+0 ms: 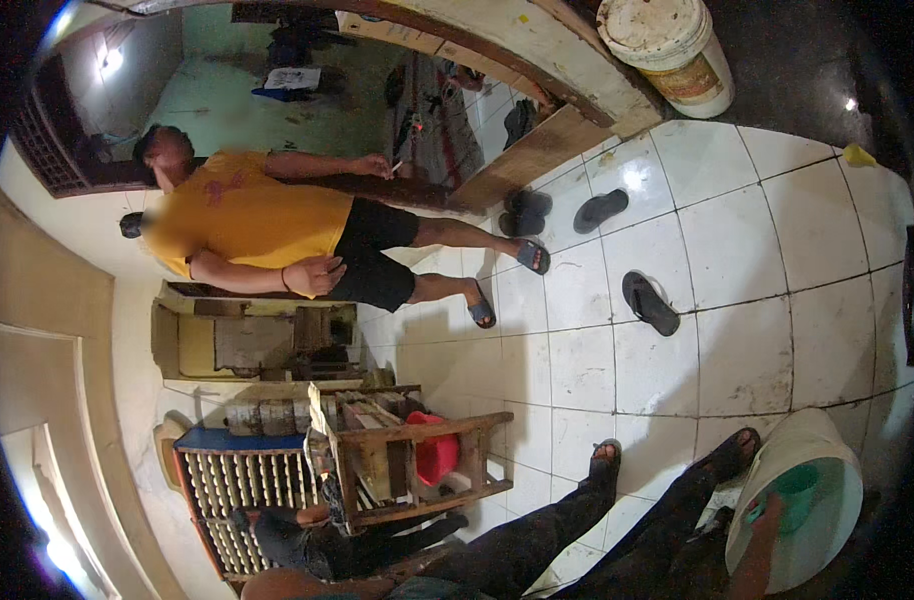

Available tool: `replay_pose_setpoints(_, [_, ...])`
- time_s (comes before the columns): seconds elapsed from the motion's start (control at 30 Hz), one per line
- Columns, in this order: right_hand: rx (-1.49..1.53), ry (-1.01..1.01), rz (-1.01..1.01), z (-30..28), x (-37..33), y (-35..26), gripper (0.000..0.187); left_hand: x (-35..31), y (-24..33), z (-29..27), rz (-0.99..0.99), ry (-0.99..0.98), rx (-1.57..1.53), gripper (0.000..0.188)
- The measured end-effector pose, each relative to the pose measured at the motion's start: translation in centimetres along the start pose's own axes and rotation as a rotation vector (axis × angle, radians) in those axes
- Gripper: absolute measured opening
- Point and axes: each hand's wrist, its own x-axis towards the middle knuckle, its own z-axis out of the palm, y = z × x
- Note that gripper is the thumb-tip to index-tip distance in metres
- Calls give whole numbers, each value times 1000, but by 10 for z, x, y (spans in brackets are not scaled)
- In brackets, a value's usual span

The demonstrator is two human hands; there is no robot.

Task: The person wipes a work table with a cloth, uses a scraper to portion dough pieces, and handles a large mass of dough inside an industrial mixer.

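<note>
My right hand point(767, 519) reaches in from the lower edge, its fingers closed on a green plastic dipper point(799, 492). The dipper is inside a large white bucket point(792, 437) at the lower right, whose mouth faces toward me. What else the bucket holds is hard to make out. My left hand is out of view; only a bit of bare arm point(275, 584) shows at the lower left. My dark-trousered legs and sandalled feet point(605, 460) are beside the bucket.
The scene lies sideways. A person in a yellow shirt point(267, 215) stands by a doorway. Loose black sandals point(651, 303) lie on white tiles point(577, 365). A wooden stool point(427, 432), red basin point(437, 450) and slatted bench point(232, 480) with a dark-clothed figure are at left. A lidded pail point(682, 75) stands far right.
</note>
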Motion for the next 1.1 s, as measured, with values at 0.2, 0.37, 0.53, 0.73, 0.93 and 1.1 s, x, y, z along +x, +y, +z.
replay_pose_setpoints(0.2, [129,34,58,9,11,7,22,-19,5,11,-24,0,13,33])
replay_pose_setpoints(0.37, [169,28,78,16,23,5,27,-31,6,26,-43,-5,-3,33])
replay_pose_setpoints(0.53, [201,13,70,13,30,-10,33,-37,5,39,-33,-13,-27,33])
replay_pose_setpoints(0.73, [248,-82,-51,-33,41,-42,40,-15,4,35,62,-56,-38,32])
replay_pose_setpoints(0.93, [552,-468,-13,-26,7,-75,31,-2,-5,39,155,-22,-97,32])
replay_pose_setpoints(1.1, [537,-25,282,99,-178,-98,11,-17,-24,68,152,59,-208,32])
